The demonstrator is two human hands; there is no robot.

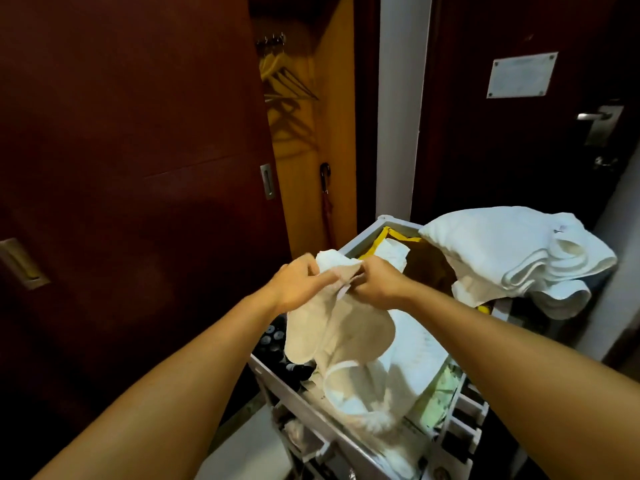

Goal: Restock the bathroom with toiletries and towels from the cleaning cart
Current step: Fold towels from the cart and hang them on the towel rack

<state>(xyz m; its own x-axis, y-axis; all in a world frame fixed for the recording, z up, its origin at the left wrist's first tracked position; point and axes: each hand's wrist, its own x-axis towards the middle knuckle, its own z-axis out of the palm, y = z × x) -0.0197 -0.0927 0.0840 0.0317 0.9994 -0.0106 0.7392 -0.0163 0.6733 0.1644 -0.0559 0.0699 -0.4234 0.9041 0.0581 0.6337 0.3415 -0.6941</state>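
A white towel (349, 341) hangs crumpled over the grey cleaning cart (277, 379). My left hand (298, 285) grips its top edge from the left. My right hand (377, 282) pinches the same edge from the right, close beside the left. More white towels (512, 251) lie piled on the cart's far right corner. Several dark bottle caps (273, 337) show in the cart's left compartment, partly hidden by the towel.
A dark sliding door (131, 150) stands at left, beside an open wardrobe with hangers (287, 81) and a hanging umbrella (325, 199). The room door with lever handle (594, 116) is at back right. A yellow-edged bag (426, 258) sits inside the cart.
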